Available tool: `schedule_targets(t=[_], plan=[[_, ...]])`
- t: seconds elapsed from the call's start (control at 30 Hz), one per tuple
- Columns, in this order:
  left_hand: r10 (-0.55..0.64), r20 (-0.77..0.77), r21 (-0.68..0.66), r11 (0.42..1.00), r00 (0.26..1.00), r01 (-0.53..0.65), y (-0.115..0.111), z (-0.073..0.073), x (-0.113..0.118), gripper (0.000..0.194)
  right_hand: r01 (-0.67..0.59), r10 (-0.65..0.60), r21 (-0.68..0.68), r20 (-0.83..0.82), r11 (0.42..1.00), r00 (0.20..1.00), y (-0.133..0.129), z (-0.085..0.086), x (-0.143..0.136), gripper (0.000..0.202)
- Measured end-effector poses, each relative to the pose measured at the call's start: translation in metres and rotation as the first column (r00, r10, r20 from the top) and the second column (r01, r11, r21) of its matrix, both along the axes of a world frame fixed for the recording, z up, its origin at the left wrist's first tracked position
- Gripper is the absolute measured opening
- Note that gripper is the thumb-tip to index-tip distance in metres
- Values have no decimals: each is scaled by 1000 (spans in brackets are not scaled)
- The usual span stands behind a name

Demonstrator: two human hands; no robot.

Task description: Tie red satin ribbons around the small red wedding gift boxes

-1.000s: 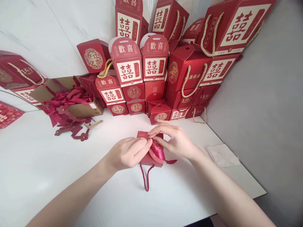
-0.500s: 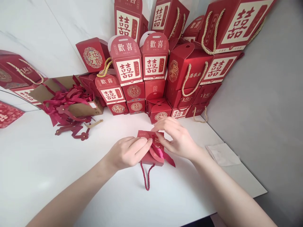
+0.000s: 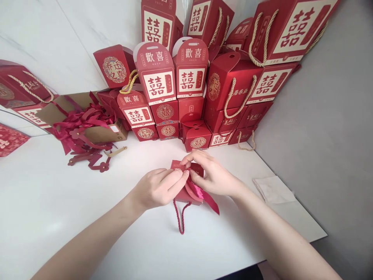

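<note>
A small red gift box [image 3: 183, 195] lies on the white table with its dark red rope handle [image 3: 182, 221] hanging toward me. Over its top runs a crimson ribbon [image 3: 210, 202], whose loose tail trails off to the right. My left hand [image 3: 163, 186] is closed, thumb and forefinger pinching the ribbon at the middle of the box. From the other side my right hand [image 3: 214, 173] pinches at the same spot, its fingers curled round the ribbon. The hands partly cover the box top and the ribbon between the fingertips.
Stacked red gift boxes [image 3: 164, 112] stand along the back wall. Left of them, a brown cardboard box [image 3: 113, 134] overflows with crimson ribbons [image 3: 87, 116], some spilling onto the table. A folded white cloth [image 3: 274, 189] lies at the right, near the grey wall [image 3: 317, 136].
My right hand has shifted slightly left, its fingertips now meeting those of my left hand at the ribbon. The ribbon's tail reaches a little farther down and right.
</note>
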State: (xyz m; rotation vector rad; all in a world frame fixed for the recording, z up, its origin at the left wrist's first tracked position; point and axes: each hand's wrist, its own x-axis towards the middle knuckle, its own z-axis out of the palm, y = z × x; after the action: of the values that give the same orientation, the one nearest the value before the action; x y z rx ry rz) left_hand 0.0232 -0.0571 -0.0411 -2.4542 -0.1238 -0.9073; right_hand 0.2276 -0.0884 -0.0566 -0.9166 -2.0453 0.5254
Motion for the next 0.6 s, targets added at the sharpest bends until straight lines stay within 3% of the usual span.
schedule_targets(t=[0.13,0.23,0.4,0.6], plan=[[-8,1,5,1000,1000,8,0,0,-1,13,87,-83,52,-75,995,994,1,-3,-3,25],[-4,7,0,1000,1000,4,0,-1,-1,13,91,-93,-18,-162,996,982,0,-5,-6,23],[-1,-2,-15,1000,1000,1,0,-1,-1,15,-82,-46,-293,-406,952,913,-2,-5,-7,24],[-11,1,-22,1000,1000,11,-2,-1,0,16,-277,-8,-446,-538,851,843,0,5,10,28]])
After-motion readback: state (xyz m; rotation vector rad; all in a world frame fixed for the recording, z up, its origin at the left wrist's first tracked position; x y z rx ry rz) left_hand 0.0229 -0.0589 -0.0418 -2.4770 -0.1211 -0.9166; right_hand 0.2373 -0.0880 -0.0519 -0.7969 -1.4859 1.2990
